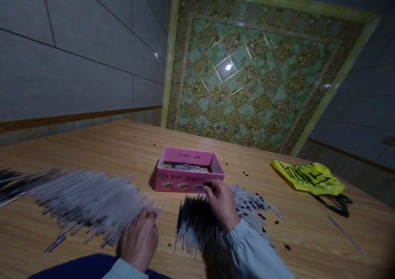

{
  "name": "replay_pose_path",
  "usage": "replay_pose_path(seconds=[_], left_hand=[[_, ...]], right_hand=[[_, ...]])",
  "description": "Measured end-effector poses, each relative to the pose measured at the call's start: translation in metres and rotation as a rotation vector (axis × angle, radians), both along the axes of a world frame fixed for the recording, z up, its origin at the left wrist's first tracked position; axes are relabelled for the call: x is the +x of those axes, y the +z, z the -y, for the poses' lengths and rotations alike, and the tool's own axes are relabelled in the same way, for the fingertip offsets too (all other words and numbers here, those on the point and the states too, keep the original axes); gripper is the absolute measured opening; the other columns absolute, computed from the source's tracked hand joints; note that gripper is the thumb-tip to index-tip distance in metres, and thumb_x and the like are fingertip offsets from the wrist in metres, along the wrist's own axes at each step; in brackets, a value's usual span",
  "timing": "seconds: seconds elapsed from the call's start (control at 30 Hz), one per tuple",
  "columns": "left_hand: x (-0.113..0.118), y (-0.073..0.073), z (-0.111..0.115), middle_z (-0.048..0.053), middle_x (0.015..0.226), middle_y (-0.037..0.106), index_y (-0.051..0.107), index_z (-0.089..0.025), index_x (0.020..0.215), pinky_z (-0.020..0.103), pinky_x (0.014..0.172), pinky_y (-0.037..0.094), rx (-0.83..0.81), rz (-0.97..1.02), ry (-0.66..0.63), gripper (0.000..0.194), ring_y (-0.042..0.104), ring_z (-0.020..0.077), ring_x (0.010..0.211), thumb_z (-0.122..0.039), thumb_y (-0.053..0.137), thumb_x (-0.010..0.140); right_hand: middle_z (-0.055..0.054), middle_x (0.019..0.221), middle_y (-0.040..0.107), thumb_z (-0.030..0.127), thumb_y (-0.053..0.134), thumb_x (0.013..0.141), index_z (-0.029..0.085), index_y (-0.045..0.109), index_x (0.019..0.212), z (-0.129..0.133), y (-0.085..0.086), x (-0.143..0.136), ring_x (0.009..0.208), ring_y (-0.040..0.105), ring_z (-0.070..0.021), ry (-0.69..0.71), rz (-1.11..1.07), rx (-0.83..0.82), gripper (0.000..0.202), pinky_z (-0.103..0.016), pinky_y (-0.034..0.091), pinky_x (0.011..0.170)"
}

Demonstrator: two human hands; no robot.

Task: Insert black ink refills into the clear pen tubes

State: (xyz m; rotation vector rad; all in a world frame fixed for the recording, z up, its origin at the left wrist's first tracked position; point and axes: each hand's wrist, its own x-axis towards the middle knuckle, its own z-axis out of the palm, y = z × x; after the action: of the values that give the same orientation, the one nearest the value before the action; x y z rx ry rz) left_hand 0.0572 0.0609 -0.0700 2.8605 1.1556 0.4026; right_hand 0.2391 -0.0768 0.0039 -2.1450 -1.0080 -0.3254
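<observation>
Head: pink box (185, 185) beyond right hand (224, 203), yellow bag (308, 177) rightward; left hand (140, 238) at pale sticks (89, 201); grips unclear.

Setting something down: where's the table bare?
Mostly bare, a few black bits aside: tabletop between pink box and yellow bag, and beyond the translucent tubes, left of the box. Crowded: around the right hand, dark bundle, loose pieces.

- Dim light is prevailing, deepening at lower right.
- White glare is spotting the tiles (212, 94).
- Shadow is pooling beneath the right sleeve (254, 248).
- Blur is softening the sticks (89, 198).
</observation>
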Motion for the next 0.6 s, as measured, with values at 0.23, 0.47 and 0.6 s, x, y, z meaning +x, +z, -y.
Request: replay_pose_path(seconds=[0.23,0.47,0.6], left_hand=[[-0.001,0.0,-0.001,0.01,0.089,0.063,0.064,-0.016,0.089,0.033,0.072,0.042,-0.004,-0.009,0.0,0.024,0.063,0.0229,0.082,-0.013,0.044,0.077],[0.0,0.0,0.001,0.011,0.083,0.065,0.063,-0.015,0.076,0.033,0.068,0.044,-0.002,-0.008,0.006,0.022,0.064,0.025,0.082,-0.018,0.041,0.078],[0.0,0.0,0.004,0.012,0.084,0.064,0.063,-0.014,0.078,0.033,0.069,0.044,0.011,-0.03,0.01,0.023,0.063,0.0248,0.084,-0.017,0.04,0.078]], right_hand=[[-0.014,0.104,0.065,0.014,0.056,0.078,0.011,0.059,0.111,0.052,-0.047,-0.026,0.098,0.061,-0.0244,-0.189,0.012,-0.456,0.033,-0.028,0.043,0.082],[-0.019,0.101,0.067,0.021,0.05,0.086,0.004,0.054,0.115,0.066,-0.057,-0.033,0.095,0.064,-0.0274,-0.294,0.037,-0.613,0.034,-0.03,0.045,0.077],[-0.018,0.1,0.066,0.026,0.054,0.085,0.005,0.055,0.111,0.061,-0.056,-0.032,0.093,0.064,-0.0277,-0.321,0.044,-0.608,0.034,-0.03,0.045,0.073]])
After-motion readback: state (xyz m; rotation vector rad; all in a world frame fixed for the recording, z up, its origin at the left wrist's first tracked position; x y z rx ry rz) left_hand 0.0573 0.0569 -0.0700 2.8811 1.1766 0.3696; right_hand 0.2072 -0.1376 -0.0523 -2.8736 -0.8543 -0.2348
